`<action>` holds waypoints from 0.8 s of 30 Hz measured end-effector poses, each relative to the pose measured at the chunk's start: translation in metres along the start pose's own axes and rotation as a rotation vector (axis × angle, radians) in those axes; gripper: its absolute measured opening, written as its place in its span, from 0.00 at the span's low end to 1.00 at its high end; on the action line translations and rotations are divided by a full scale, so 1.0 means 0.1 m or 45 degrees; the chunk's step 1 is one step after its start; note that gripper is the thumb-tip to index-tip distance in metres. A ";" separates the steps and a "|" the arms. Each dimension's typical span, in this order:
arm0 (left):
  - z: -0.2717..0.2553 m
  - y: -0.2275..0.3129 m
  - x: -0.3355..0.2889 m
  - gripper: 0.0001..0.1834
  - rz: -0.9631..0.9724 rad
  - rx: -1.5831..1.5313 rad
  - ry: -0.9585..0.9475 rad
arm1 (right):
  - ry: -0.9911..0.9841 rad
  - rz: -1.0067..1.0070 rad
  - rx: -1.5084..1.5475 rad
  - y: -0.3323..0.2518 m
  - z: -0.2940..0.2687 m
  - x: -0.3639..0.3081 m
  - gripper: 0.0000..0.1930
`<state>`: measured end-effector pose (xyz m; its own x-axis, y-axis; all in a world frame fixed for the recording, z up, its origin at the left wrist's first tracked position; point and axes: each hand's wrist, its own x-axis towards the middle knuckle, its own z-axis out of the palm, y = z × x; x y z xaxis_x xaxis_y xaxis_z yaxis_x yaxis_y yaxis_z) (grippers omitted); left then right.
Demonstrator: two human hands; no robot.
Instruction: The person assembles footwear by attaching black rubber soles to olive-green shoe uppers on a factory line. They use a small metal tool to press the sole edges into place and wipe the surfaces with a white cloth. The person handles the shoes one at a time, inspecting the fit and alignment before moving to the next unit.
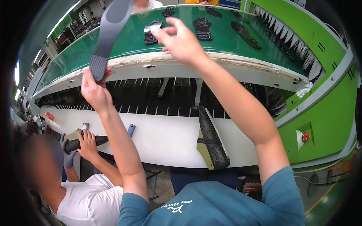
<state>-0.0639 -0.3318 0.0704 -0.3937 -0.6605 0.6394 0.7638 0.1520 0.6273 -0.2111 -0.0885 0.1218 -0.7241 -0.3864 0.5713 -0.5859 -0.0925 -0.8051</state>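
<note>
Your view bright overall, fairly even. White tube lights (17, 75) at your far left blown out to glowing streaks. Glossy green conveyor belt (222, 41) gives you soft pale sheen toward left; smooth white bench (166, 132) reads bright. Dark slatted recess (147, 94) between them sinks into shadow. Your bare hands (96, 88) reasonably sharp; co-worker's head (41, 162) at left heavily blurred. Black fisheye vignette rings your view; lime-green metal machine housing (324, 124) bows at right rim.

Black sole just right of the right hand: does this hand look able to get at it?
Probably yes: the right hand is close, and the sole lies uncovered on the green surface, with nothing visible between them.
</note>
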 end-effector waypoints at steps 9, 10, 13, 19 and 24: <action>0.30 0.20 -1.70 0.21 -0.118 0.017 0.120 | -0.410 0.223 0.127 -0.14 -1.10 -1.42 0.20; 0.13 0.17 -1.92 0.22 -0.121 0.123 0.171 | -0.453 0.397 -0.084 0.02 -1.25 -1.56 0.24; -0.10 0.16 -2.67 0.20 -0.325 0.420 0.449 | -0.504 0.672 -0.913 0.84 -1.59 -1.85 0.39; -0.36 0.14 -3.79 0.17 -0.754 0.715 0.373 | -0.260 0.764 -2.004 2.04 -1.29 -1.86 0.59; -0.41 -0.01 -3.82 0.16 -0.518 0.946 0.239 | -0.167 1.205 -1.441 2.55 -1.48 -1.99 0.68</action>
<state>0.1068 -0.1101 -0.1928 -0.4227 -0.8683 0.2594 0.0243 0.2753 0.9611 -0.2707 0.1005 -0.1736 -0.9884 0.0227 -0.1498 0.0639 0.9589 -0.2766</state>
